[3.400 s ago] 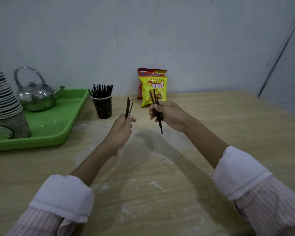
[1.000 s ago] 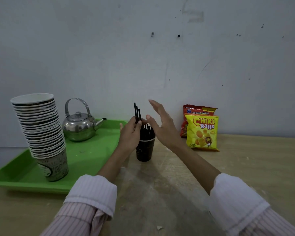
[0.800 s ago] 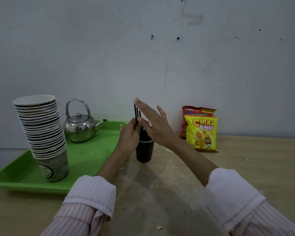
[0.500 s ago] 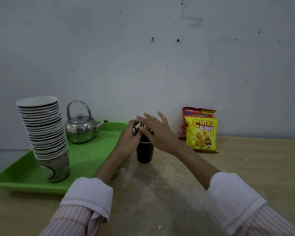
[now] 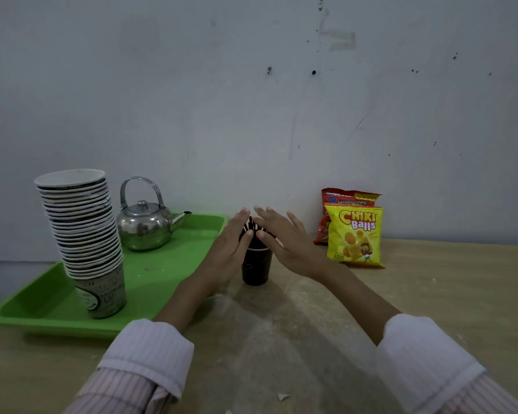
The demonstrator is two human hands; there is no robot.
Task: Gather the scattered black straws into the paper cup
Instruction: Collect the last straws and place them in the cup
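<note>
Since the frame three and a half seconds back, both small bundles of straws have been carried from mid-air over the table (image 5: pixel 431 294) to the paper cup (image 5: pixel 256 265), and nothing is gripped any more. Half a second ago the fingers were curled over the cup mouth; now they are flattened out. The left hand (image 5: pixel 229 249) is held open, palm turned inward, just beside the cup's left side, and the right hand (image 5: pixel 284 240) is spread wide with its fingers over the rim — the two thumbs nearly meet above it. Neither hand holds anything.

The black straws (image 5: pixel 249 227) are seen standing in the cup, their tips fanned between the two hands; no loose straw can be made out on the wood, so the gathering is judged all but finished.

As for handling, the straws are judged to be very light, thin and smooth, stiff enough to stand yet easily bent — best pinched as a bundle near mid-length. The dark paper cup is likewise light and easily tipped, so it would be steadied low on its wall.

Beside it a glossy green plastic tray (image 5: pixel 177 264) carries a polished metal kettle (image 5: pixel 142 224) and a leaning stack of ribbed paper cups (image 5: pixel 84 234); two crinkled snack bags (image 5: pixel 355 234) stand against the wall.
</note>
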